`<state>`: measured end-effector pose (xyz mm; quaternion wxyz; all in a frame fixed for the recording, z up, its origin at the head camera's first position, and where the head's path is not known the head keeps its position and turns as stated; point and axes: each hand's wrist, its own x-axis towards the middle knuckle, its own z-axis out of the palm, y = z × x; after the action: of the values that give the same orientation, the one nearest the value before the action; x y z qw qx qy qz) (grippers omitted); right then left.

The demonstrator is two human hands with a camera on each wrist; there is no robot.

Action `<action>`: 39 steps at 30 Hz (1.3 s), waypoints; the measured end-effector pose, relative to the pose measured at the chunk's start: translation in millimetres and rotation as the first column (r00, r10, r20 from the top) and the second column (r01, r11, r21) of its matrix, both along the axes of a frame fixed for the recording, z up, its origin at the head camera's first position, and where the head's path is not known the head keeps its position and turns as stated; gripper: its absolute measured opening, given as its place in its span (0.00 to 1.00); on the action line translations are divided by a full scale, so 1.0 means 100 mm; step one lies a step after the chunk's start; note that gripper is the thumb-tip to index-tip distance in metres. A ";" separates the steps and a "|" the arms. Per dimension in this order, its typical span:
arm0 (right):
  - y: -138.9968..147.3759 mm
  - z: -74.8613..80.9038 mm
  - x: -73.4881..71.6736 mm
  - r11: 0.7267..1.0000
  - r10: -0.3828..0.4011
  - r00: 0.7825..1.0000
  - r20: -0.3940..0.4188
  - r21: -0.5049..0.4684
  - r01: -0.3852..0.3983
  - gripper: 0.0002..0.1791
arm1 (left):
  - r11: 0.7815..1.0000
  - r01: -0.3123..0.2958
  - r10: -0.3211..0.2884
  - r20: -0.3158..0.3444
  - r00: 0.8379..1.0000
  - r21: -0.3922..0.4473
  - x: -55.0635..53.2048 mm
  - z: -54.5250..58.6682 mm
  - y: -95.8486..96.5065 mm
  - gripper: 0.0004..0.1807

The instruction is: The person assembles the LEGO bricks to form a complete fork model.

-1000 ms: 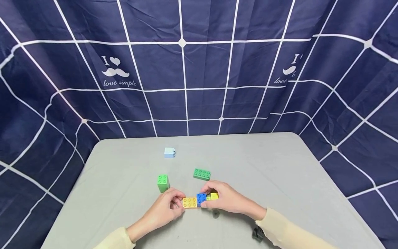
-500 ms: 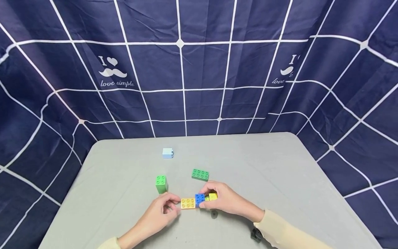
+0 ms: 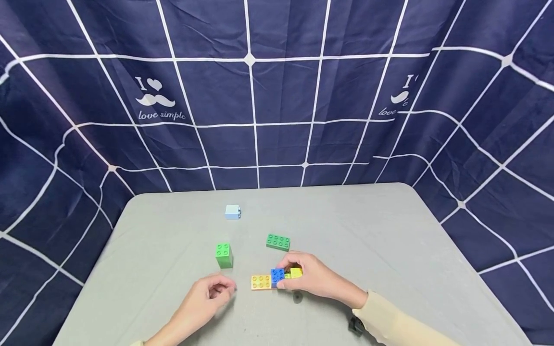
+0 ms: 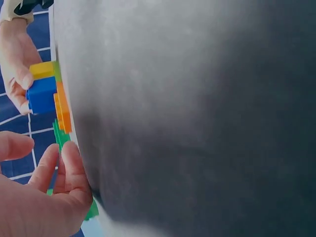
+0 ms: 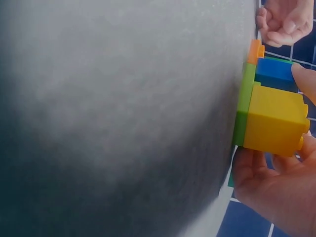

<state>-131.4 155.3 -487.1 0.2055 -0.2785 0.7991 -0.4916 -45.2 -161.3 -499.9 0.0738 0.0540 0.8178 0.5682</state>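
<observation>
On the grey table sits a joined row of toy building bricks: an orange brick at the left, a blue brick on top in the middle, and a yellow brick at the right. A flat lime-green brick lies under the blue and yellow ones, plain in the right wrist view. My right hand pinches the blue brick between thumb and fingers, its palm side over the yellow one. Left of the row, my left hand holds nothing, its fingers loosely bent and apart from the orange brick.
A tall bright-green brick stack stands beyond my left hand. Behind the row lies a dark-green brick, and farther back a light-blue brick on its side. A dark-blue checked curtain rises behind the grey table.
My left hand has let go of the orange brick's end and moved left, toward the person. The right hand keeps its grip on the blue brick, and the row stays in place.
</observation>
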 end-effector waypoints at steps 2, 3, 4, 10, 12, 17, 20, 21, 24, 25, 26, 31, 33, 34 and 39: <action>0.00 0.00 0.00 1.000 0.001 1.000 0.002 -0.001 -0.001 0.14 | 1.000 -0.029 0.029 0.008 1.000 0.010 0.01 0.01 -0.04 0.04; 0.00 -0.01 0.00 1.000 0.001 1.000 0.004 -0.002 -0.001 0.14 | 0.999 -0.043 0.043 0.015 0.999 0.019 0.01 0.01 -0.06 0.05; 0.01 -0.01 0.01 1.000 0.001 1.000 0.007 -0.001 -0.001 0.14 | 0.998 -0.060 0.059 0.019 0.998 0.030 0.01 0.00 -0.08 0.05; 0.02 -0.04 -0.01 1.000 -0.002 1.000 -0.001 0.011 0.002 0.14 | 0.972 -0.220 0.218 0.034 0.975 0.086 -0.02 0.01 -0.13 0.10; 0.01 -0.05 -0.02 1.000 -0.001 1.000 -0.010 0.014 0.001 0.13 | 0.956 -0.281 0.280 0.032 0.960 0.087 -0.04 0.03 -0.16 0.11; 0.01 -0.05 -0.01 1.000 -0.001 1.000 -0.012 0.006 0.001 0.14 | 0.938 -0.342 0.344 -0.033 0.938 0.063 -0.14 0.03 -0.25 0.11; 0.01 -0.03 -0.01 1.000 -0.002 1.000 -0.010 -0.001 0.002 0.14 | 0.938 -0.342 0.345 -0.081 0.935 0.052 -0.25 0.03 -0.30 0.12; 0.01 -0.02 -0.01 1.000 -0.003 1.000 -0.007 -0.003 0.002 0.14 | 0.940 -0.339 0.342 -0.095 0.935 0.047 -0.29 0.03 -0.32 0.12; 0.02 -0.02 0.00 1.000 -0.003 1.000 0.000 0.000 0.003 0.14 | 0.944 -0.330 0.331 -0.104 0.938 0.028 -0.40 0.04 -0.35 0.11; 0.02 -0.01 -0.01 1.000 -0.005 1.000 0.001 0.001 0.005 0.14 | 0.946 -0.325 0.325 -0.103 0.940 0.019 -0.45 0.05 -0.36 0.11; 0.02 -0.01 -0.01 1.000 -0.008 1.000 0.002 0.003 0.008 0.14 | 0.948 -0.319 0.318 -0.101 0.943 0.010 -0.49 0.06 -0.37 0.12; 0.02 0.01 -0.01 1.000 -0.018 1.000 -0.007 0.011 0.018 0.14 | 0.954 -0.296 0.291 -0.093 0.952 -0.039 -0.70 0.10 -0.39 0.15; 0.01 0.01 -0.01 1.000 -0.015 1.000 -0.010 0.013 0.015 0.14 | 0.953 -0.298 0.293 -0.098 0.951 -0.045 -0.78 0.12 -0.40 0.16; 0.01 0.01 -0.01 1.000 -0.014 1.000 -0.010 0.014 0.014 0.14 | 0.953 -0.299 0.294 -0.099 0.951 -0.044 -0.82 0.12 -0.41 0.16; 0.01 0.00 0.01 1.000 -0.015 1.000 0.001 0.020 0.015 0.14 | 0.961 -0.269 0.264 -0.090 0.960 -0.056 -0.99 0.15 -0.43 0.20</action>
<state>-130.9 156.5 -486.7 0.2049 -0.2703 0.8059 -0.4853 -144.2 -203.8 -484.7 -0.0350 -0.0361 0.8387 0.5423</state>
